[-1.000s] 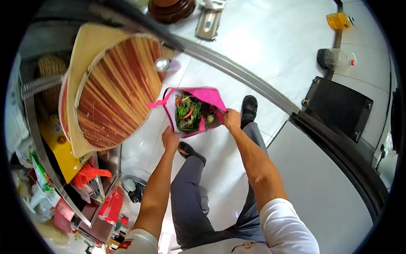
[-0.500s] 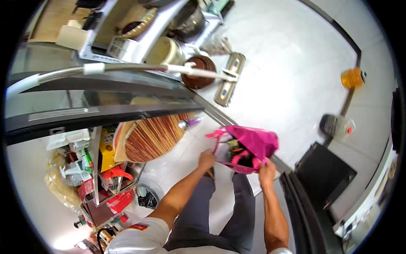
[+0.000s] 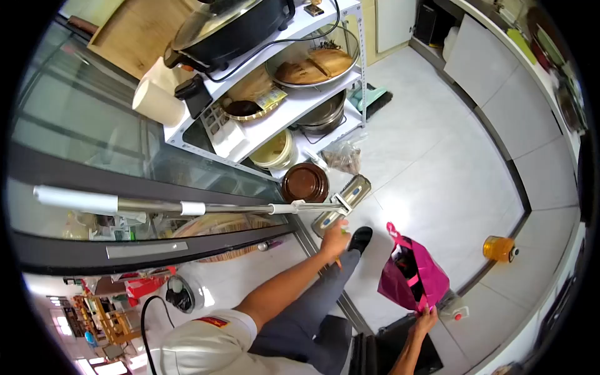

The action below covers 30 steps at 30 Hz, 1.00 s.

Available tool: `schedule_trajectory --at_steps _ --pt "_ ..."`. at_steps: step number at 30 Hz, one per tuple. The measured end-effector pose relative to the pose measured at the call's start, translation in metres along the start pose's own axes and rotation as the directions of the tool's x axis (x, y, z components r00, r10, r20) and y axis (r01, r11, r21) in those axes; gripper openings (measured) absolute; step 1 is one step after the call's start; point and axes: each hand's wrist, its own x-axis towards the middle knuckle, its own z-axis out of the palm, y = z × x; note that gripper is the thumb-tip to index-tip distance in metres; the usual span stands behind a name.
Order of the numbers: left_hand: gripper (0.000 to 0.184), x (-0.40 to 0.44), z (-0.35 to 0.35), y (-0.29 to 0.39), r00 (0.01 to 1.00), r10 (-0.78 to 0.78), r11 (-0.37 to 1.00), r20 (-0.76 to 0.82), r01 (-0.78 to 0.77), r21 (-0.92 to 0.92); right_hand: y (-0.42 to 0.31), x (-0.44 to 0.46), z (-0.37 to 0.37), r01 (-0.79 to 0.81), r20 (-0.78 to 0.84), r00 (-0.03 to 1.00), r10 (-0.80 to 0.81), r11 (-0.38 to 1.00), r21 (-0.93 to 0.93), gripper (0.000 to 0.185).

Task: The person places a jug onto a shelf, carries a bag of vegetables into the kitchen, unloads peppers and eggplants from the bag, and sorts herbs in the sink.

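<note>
Pink bag (image 3: 420, 278) in our R hand (image 3: 425, 321), mouth partly open, dark contents visible, over pale floor (image 3: 462, 181). White rack (image 3: 265, 128) w/ pans + baskets beyond our L hand (image 3: 335, 242). Mop (image 3: 342, 205) next to L hand; can't tell if touching. Brown pot (image 3: 305, 183) by mop head. Orange bottle (image 3: 499, 249) R of bag. R fingers closed on bag edge; L fingers part-curled, grip unclear, small green bit (image 3: 344, 231) showing.
</note>
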Motion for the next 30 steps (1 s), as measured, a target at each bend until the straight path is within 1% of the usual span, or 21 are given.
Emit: schedule_trajectory --at_steps 2,3,5,8,9,10,11,12,13,14,16,17,18,19,20,23,24,27,28,29,30 --pt "0.054 0.012 -0.017 0.025 0.979 -0.192 0.977 0.073 0.197 -0.075 -0.034 0.019 -0.008 -0.077 -0.053 0.996 0.079 0.997 0.028 0.014" --pt "0.054 0.017 -0.024 0.031 0.967 -0.241 0.952 0.079 0.251 -0.177 -0.041 0.033 -0.008 -0.083 -0.069 0.994 0.087 0.995 0.059 0.014" --pt "0.053 0.026 -0.033 0.04 0.943 -0.316 0.866 0.107 0.333 -0.373 -0.048 0.063 -0.009 -0.082 -0.107 0.99 0.096 0.988 0.134 0.013" --pt "0.051 0.034 -0.053 0.075 0.926 -0.365 0.824 0.099 0.37 -0.429 -0.073 0.103 -0.005 -0.082 -0.119 0.986 0.113 0.966 0.243 0.016" --pt "0.05 0.04 -0.064 0.095 0.922 -0.375 0.851 0.096 0.383 -0.36 -0.085 0.117 -0.002 -0.079 -0.125 0.985 0.116 0.96 0.267 0.016" --pt "0.05 0.043 -0.074 0.118 0.916 -0.391 0.868 0.095 0.401 -0.293 -0.105 0.129 -0.001 -0.173 -0.122 0.97 0.209 0.951 0.257 0.017" --pt "0.05 0.04 -0.079 0.132 0.905 -0.414 0.877 0.101 0.426 -0.221 -0.115 0.137 0.007 -0.151 -0.214 0.947 0.24 0.92 0.363 0.019" --pt "0.049 0.06 -0.066 0.079 0.932 -0.351 0.881 0.096 0.363 -0.303 -0.119 0.15 0.003 -0.149 -0.139 0.968 0.211 0.922 0.357 0.019" --pt "0.051 0.055 -0.078 0.111 0.938 -0.342 0.915 0.053 0.346 -0.209 -0.119 0.165 -0.009 -0.159 -0.054 0.981 0.188 0.926 0.342 0.019" --pt "0.055 0.052 -0.089 0.143 0.921 -0.388 0.92 0.035 0.39 -0.05 -0.13 0.17 -0.006 -0.162 -0.106 0.971 0.213 0.919 0.36 0.018" --pt "0.057 0.067 -0.08 0.115 0.957 -0.284 0.957 -0.064 0.287 0.042 -0.153 0.185 0.014 -0.168 -0.205 0.942 0.265 0.903 0.395 0.017" --pt "0.057 0.075 -0.077 0.105 0.97 -0.22 0.968 -0.107 0.23 0.097 -0.161 0.192 0.021 -0.179 -0.202 0.939 0.277 0.898 0.401 0.02" --pt "0.058 0.075 -0.075 0.112 0.954 -0.288 0.956 -0.086 0.282 -0.077 -0.164 0.205 0.024 -0.191 -0.199 0.936 0.29 0.894 0.404 0.024" --pt "0.058 0.076 -0.074 0.123 0.936 -0.348 0.913 -0.06 0.324 -0.247 -0.17 0.216 0.028 -0.203 -0.193 0.933 0.303 0.889 0.41 0.029" --pt "0.058 0.075 -0.074 0.134 0.917 -0.397 0.842 -0.028 0.352 -0.408 -0.175 0.228 0.032 -0.214 -0.152 0.942 0.298 0.888 0.408 0.028" --pt "0.059 0.081 -0.071 0.139 0.874 -0.486 0.769 0.004 0.429 -0.474 -0.182 0.268 0.049 -0.237 -0.132 0.944 0.303 0.899 0.368 0.026" --pt "0.059 0.082 -0.07 0.139 0.876 -0.483 0.775 -0.001 0.427 -0.466 -0.184 0.282 0.053 -0.236 -0.077 0.955 0.285 0.894 0.379 0.024" --pt "0.045 0.085 -0.073 0.16 0.868 -0.49 0.779 -0.083 0.393 -0.49 -0.208 0.304 0.08 -0.276 -0.129 0.934 0.334 0.9 0.337 0.022" --pt "0.035 0.091 -0.069 0.153 0.855 -0.515 0.744 -0.068 0.406 -0.53 -0.208 0.312 0.086 -0.259 -0.102 0.943 0.317 0.891 0.374 0.013" --pt "0.03 0.099 -0.064 0.118 0.905 -0.425 0.651 -0.021 0.29 -0.702 -0.207 0.32 0.09 -0.282 -0.04 0.948 0.317 0.888 0.362 0.01" --pt "0.026 0.108 -0.059 0.126 0.906 -0.415 0.706 -0.078 0.267 -0.656 -0.199 0.329 0.092 -0.286 0.005 0.952 0.305 0.888 0.361 0.007"
